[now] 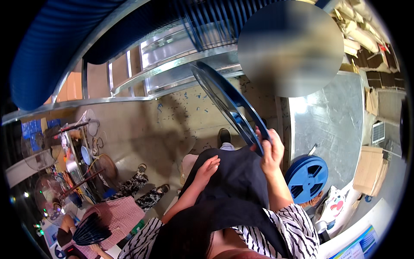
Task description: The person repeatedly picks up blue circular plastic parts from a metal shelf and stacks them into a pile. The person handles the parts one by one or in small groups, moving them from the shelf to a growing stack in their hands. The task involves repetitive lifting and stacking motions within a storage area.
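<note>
My right hand (271, 151) grips the rim of a blue plastic reel (228, 103), which is held up on edge and tilted, its far end close to the metal rack. Thumb and fingers close around the near end of the reel. My left hand (208, 167) rests above the dark apron (233, 177) on my lap, fingers loosely extended, holding nothing. To the right, another blue reel with a spoked hub (307, 179) lies at the near end of the grey table (332, 125). A brownish shape shows under its near edge; I cannot make out what it is.
Ahead, a metal rack (168, 64) carries rows of blue reels (56, 47). Blue scraps litter the floor (181, 112). Cardboard (368, 170) stands beyond the table. At left, a person in pink checks (116, 216) holds dark reels near fans. A round blur hides the upper right.
</note>
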`<state>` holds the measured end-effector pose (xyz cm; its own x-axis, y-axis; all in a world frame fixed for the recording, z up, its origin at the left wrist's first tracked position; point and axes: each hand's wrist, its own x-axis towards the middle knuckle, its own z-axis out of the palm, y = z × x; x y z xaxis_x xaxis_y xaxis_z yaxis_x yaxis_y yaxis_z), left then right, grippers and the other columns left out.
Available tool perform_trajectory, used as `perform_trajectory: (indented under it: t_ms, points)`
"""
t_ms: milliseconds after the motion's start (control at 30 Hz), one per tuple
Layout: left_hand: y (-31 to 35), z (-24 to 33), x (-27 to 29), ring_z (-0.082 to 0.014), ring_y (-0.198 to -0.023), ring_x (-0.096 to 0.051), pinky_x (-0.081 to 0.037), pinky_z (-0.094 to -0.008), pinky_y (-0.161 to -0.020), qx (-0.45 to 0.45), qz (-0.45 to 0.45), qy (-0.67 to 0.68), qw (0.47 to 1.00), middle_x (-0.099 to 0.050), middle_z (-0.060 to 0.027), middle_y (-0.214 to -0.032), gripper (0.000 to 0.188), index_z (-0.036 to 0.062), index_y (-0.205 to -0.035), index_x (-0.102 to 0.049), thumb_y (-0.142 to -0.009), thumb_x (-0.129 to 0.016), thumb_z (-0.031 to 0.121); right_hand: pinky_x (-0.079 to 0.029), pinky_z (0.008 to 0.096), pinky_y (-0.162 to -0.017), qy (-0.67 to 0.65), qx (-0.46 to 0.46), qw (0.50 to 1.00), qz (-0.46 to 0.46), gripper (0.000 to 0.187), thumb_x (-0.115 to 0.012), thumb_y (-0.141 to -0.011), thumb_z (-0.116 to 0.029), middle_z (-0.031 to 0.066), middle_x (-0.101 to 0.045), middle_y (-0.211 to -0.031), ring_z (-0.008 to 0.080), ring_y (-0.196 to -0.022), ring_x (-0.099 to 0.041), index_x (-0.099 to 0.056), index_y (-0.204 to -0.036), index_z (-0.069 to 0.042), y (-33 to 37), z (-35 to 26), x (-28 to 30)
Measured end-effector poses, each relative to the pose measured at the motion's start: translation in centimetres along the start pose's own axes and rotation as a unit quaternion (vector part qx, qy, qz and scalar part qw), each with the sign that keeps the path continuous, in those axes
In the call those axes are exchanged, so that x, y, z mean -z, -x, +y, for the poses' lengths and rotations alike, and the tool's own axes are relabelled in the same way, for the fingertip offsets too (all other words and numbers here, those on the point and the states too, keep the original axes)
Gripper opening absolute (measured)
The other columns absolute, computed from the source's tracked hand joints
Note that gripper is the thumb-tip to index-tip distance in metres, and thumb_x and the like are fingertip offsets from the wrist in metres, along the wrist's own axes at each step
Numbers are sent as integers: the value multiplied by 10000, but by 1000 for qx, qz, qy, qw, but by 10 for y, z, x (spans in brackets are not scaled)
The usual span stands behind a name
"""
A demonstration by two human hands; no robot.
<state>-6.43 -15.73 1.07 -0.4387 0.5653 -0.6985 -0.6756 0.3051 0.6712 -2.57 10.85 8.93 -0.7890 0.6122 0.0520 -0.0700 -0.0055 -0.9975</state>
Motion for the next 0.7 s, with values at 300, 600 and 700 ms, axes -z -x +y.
perform_trajectory:
  t_ms: [300, 600, 700]
  points:
    - [34, -48, 31, -159, -1174, -515, -350, -277, -994, 7, 113, 104, 988, -530, -89, -1309, 456, 54, -1371, -420, -968, -517, 246, -543, 281, -629, 80, 212, 973, 46, 265, -423, -942, -7, 170, -566, -1035, 164, -688, -574, -519, -1181, 57, -105, 23, -109]
    - [33, -65, 39, -171, -1168, -522, -352, -292, -1002, 16, 142, 188, 972, -537, -94, -1301, 461, 69, -1364, -436, -952, -542, 246, -510, 265, -596, 216, 222, 949, 61, 331, -441, -993, -222, 142, -580, -975, 167, -707, -605, -537, -1152, 53, -96, 58, -125]
    - [33, -67, 44, -176, -1173, -516, -364, -290, -1039, 20, 163, 234, 958, -539, -137, -1278, 453, 7, -1337, -441, -945, -568, 195, -549, 287, -581, 315, 241, 918, -4, 357, -441, -991, -242, 185, -580, -1010, 201, -836, -603, -536, -1158, 59, -86, 62, -123]
